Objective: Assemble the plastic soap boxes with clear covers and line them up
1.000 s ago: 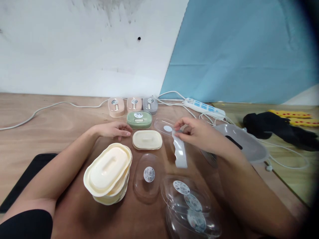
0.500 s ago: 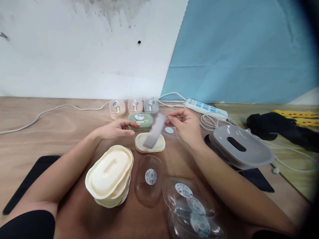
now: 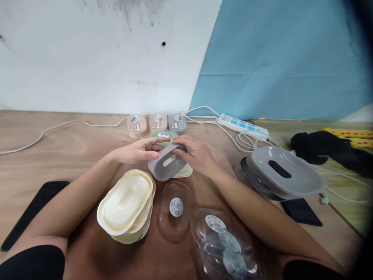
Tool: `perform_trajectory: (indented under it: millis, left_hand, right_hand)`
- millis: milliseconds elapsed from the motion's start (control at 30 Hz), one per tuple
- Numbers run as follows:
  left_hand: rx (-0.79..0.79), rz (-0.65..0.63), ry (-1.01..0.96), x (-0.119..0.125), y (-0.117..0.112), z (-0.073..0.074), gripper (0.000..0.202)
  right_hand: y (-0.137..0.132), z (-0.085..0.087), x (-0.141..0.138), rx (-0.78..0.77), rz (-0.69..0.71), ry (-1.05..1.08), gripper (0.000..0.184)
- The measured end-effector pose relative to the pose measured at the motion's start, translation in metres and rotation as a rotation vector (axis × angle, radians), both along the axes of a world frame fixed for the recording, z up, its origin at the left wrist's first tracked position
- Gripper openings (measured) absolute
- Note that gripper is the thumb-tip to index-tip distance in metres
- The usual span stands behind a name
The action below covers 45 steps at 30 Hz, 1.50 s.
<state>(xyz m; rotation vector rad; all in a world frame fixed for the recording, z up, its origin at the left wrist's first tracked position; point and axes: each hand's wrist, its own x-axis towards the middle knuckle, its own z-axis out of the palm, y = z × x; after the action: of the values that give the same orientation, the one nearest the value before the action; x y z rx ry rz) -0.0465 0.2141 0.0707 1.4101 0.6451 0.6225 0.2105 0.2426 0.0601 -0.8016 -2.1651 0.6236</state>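
A grey oval dish (image 3: pixel 166 168) with a slot in its bottom is tilted between my hands. My left hand (image 3: pixel 136 151) has thumb and fingers at its left upper edge, and my right hand (image 3: pixel 198 157) grips its right side. Below it, partly covered, lies a cream oval tray (image 3: pixel 186 171). In front is a clear plastic lid (image 3: pixel 175 223) with a round label. A stack of cream trays (image 3: pixel 124 206) stands to the left, and several overlapping clear lids (image 3: pixel 201 233) lie near my right forearm. Behind my fingers sits a green dish in a clear cover (image 3: pixel 163 135).
Two pink packed dishes (image 3: pixel 137 126) and a grey packed dish (image 3: pixel 177 123) line the back. Larger grey oval dishes (image 3: pixel 303 175) are stacked at right, near a white power strip (image 3: pixel 244 126) and cables. Black cloth (image 3: pixel 309 147) lies far right.
The grey dish, blurred and nearly edge-on earlier, has turned to show its inside and slot. My right hand has moved left, and the dish now reaches my left hand.
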Motion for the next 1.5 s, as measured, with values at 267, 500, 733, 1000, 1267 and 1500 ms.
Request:
perform_trajectory:
  millis: [267,500,733,1000,1267,1500]
  left_hand:
    - [0.218,0.142,0.165,-0.007,0.002,-0.001,0.084]
    - [0.21,0.116,0.363,-0.005,0.007,-0.025,0.076]
    - [0.162,0.014,0.38,-0.005,0.007,-0.033,0.079]
    - [0.197,0.047,0.465,-0.002,0.006,-0.033,0.078]
    - [0.15,0.033,0.36,-0.004,0.007,-0.034,0.071]
    - [0.204,0.064,0.401,-0.012,0.011,-0.041,0.075]
  right_hand:
    - [0.008,-0.006,0.008,-0.207,-0.164,-0.109,0.025]
    - [0.011,-0.014,0.011,-0.139,-0.244,-0.38,0.02]
    - [0.007,-0.009,0.01,-0.055,-0.259,-0.585,0.023]
    - [0.0,-0.004,0.008,-0.027,-0.278,-0.736,0.027]
    - [0.003,-0.009,0.016,-0.133,-0.198,-0.548,0.023]
    - [0.007,-0.029,0.014,-0.093,-0.198,-0.386,0.03]
